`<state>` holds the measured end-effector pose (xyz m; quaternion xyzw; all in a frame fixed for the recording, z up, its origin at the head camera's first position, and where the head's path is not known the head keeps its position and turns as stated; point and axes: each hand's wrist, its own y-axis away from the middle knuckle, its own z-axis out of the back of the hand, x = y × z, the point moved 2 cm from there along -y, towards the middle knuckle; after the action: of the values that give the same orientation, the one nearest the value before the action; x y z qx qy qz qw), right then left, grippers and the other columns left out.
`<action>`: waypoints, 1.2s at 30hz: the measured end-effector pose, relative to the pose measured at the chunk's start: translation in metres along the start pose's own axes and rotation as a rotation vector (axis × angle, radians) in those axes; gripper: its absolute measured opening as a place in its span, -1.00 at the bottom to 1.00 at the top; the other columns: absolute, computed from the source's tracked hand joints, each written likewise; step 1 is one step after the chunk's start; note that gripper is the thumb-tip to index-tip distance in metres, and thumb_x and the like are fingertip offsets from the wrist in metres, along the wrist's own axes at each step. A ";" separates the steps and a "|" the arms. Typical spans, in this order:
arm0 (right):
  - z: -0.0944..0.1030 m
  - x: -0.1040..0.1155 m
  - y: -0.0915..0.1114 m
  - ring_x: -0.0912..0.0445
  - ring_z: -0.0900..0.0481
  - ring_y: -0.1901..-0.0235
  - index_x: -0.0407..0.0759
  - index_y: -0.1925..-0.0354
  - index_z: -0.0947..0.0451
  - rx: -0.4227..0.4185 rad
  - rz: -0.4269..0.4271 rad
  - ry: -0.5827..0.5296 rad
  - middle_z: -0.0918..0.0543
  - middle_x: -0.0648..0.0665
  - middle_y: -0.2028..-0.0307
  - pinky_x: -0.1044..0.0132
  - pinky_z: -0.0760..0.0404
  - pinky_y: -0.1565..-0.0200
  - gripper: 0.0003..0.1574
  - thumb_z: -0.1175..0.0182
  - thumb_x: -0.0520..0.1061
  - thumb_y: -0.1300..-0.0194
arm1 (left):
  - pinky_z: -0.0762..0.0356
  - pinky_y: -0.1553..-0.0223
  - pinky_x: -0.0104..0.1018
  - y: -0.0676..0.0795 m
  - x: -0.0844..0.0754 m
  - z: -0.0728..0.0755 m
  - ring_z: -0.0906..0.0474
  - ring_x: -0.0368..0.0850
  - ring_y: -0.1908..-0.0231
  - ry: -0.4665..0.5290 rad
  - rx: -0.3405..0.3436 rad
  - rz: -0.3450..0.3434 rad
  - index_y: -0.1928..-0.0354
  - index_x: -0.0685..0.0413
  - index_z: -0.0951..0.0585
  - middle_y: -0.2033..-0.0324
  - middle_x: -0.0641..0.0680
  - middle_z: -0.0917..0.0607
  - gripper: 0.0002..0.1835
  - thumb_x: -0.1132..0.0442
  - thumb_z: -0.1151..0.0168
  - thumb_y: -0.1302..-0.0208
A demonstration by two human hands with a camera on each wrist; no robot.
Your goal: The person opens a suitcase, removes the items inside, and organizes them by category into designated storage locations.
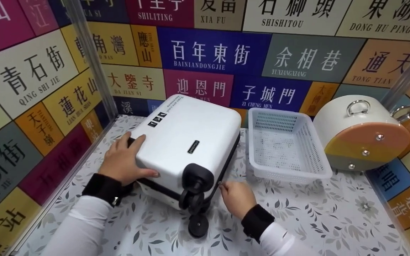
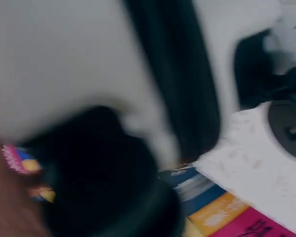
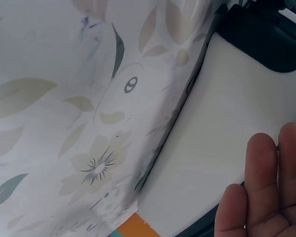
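A white hard-shell suitcase (image 1: pixel 190 131) lies flat on the patterned table, its black wheels (image 1: pixel 198 177) toward me. My left hand (image 1: pixel 125 160) rests spread on its near left corner, thumb along the top edge. At the right side, my right hand (image 1: pixel 238 199) has curled fingers and pinches a small zipper pull at the black zipper seam (image 1: pixel 222 169). The pull is mostly hidden by the fingertips. The blurred left wrist view shows the white shell (image 2: pixel 64 59) and its black band (image 2: pixel 172 74). In the right wrist view, fingers (image 3: pixel 261 168) are beside the shell (image 3: pixel 207 118).
A white plastic basket (image 1: pixel 290 174) stands right of the suitcase. Beyond it is a rounded cream case (image 1: pixel 333 113) with a striped front and metal handles. Sign-covered walls (image 1: pixel 212 49) enclose the back and sides of the floral tabletop (image 1: pixel 297 220).
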<state>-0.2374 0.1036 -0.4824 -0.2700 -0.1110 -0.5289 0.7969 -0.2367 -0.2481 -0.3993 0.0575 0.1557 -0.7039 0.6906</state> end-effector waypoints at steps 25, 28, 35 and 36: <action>0.005 -0.015 0.003 0.01 -0.63 0.55 -0.06 0.58 -0.55 -0.031 -0.093 0.007 -0.67 -0.08 0.57 0.03 -0.57 0.45 -0.59 -0.21 -0.15 -0.47 | -0.53 -0.03 0.55 0.036 -0.035 -0.026 -0.59 0.70 -0.01 -0.091 -0.183 0.185 -0.68 -0.13 -0.14 -0.55 0.57 -0.12 0.48 -0.86 -0.11 0.23; 0.005 -0.014 0.007 -0.01 -0.62 0.56 -0.02 0.65 -0.43 -0.013 -0.115 0.019 -0.62 -0.08 0.61 0.01 -0.56 0.46 -0.52 -0.20 -0.15 -0.46 | -0.54 -0.03 0.53 0.037 -0.039 -0.028 -0.60 0.67 0.01 -0.097 -0.169 0.203 -0.69 -0.12 -0.11 -0.56 0.56 -0.11 0.50 -0.88 -0.06 0.24; 0.010 -0.011 0.013 0.03 -0.53 0.62 -0.03 0.64 -0.41 -0.020 -0.069 0.016 -0.52 -0.01 0.67 0.05 -0.51 0.51 -0.54 -0.20 -0.20 -0.43 | -0.50 -0.10 0.53 0.038 -0.044 -0.028 -0.60 0.66 -0.03 -0.107 -0.173 0.229 -0.69 -0.12 -0.10 -0.57 0.55 -0.09 0.49 -0.87 -0.08 0.22; 0.011 -0.012 0.012 0.05 -0.51 0.62 -0.04 0.64 -0.41 -0.025 -0.070 0.011 -0.51 -0.01 0.67 0.06 -0.51 0.51 -0.54 -0.20 -0.20 -0.43 | -0.51 -0.08 0.51 0.039 -0.046 -0.028 -0.60 0.65 -0.02 -0.107 -0.173 0.230 -0.69 -0.10 -0.10 -0.57 0.55 -0.09 0.49 -0.87 -0.07 0.21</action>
<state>-0.2304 0.1221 -0.4829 -0.2730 -0.1094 -0.5593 0.7751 -0.2002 -0.1958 -0.4174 -0.0225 0.1711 -0.6063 0.7763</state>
